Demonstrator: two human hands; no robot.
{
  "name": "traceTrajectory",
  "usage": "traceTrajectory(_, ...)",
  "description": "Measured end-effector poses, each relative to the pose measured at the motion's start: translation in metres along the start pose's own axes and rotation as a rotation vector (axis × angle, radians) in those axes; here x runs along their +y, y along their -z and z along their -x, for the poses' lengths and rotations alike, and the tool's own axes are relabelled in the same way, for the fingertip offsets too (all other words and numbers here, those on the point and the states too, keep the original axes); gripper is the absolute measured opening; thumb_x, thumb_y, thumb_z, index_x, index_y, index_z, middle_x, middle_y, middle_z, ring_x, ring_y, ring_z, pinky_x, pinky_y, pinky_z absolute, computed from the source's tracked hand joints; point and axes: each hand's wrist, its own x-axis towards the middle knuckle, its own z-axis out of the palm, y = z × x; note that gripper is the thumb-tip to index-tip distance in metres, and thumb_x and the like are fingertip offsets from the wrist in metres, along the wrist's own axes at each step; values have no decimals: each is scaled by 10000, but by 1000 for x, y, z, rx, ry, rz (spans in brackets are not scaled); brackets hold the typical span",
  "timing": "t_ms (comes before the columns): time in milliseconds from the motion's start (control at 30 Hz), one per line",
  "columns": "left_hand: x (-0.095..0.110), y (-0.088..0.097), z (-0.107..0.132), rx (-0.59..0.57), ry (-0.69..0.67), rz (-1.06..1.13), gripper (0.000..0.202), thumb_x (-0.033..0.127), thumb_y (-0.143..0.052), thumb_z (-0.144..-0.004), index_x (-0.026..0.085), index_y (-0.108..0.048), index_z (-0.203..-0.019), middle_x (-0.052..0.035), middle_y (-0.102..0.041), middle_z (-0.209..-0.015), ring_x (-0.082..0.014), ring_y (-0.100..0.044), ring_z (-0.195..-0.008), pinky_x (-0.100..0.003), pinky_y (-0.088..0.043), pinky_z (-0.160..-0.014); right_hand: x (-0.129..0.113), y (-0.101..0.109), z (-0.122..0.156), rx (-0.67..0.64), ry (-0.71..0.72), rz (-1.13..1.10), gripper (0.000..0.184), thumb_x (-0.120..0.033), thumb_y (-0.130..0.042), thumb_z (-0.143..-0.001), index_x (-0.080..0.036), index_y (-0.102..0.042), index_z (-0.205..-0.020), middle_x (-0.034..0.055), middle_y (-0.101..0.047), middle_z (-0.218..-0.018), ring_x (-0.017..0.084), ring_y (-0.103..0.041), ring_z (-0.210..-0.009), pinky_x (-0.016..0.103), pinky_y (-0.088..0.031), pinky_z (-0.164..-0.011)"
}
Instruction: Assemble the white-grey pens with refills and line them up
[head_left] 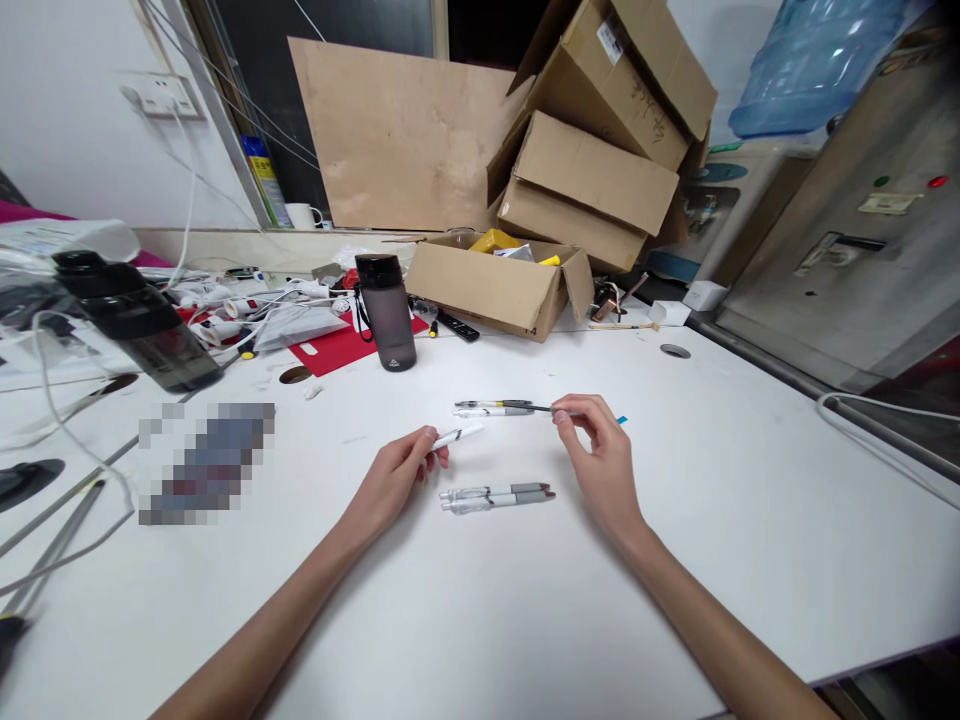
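Note:
My left hand (397, 475) is closed around a white pen barrel (459, 436) that points right over the white table (480, 620). Between the thumb and fingers of my right hand (600, 455) is a thin dark pen refill (541, 408), its tip toward the left. A bit of blue (622, 421) shows just behind that hand. Two white and grey pens (499, 496) lie side by side between my forearms. Farther back lie a darker pen (480, 403) and another white and grey pen (487, 412), close to the refill's tip.
A dark bottle (386, 315) stands behind the pens, beside an open cardboard box (487, 285). Another bottle (142, 325) is at the left, near tangled cables and a blurred-out item (214, 465). Stacked boxes (585, 185) and a water dispenser (750, 190) are behind.

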Motion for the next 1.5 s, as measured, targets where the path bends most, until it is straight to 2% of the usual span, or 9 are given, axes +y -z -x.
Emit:
traceTrajectory(300, 7, -2, 2, -41, -14, -27, 554, 585, -361, -1036, 199, -685, -805, -12, -609, -759, -190, -496, -727, -275, -378, -707, -1, -2, 3, -47, 31, -17, 139, -261, -576, -993, -265, -711, -1026, 63, -638, -1090, 219, -619, -1031, 368, -520, -875)
traceTrajectory(1333, 4, -4, 1, -51, -31, -51, 589, 619, -346, -1022, 200, -701, -808, -43, -650, -792, -213, -529, -757, -296, -419, -746, 1, -4, 3, -74, -70, -79, 153, -359, -599, -978, -266, -716, -1008, 60, -646, -1057, 218, -623, -978, 373, -518, -880)
traceTrajectory(1500, 3, -4, 1, -50, -32, -40, 560, 592, -364, -1030, 209, -701, -801, -24, -630, -771, -199, -519, -743, -286, -403, -729, 2, -5, 2, -83, -74, -87, 160, -371, -601, -975, -268, -719, -1005, 64, -651, -1055, 224, -628, -972, 382, -522, -874)
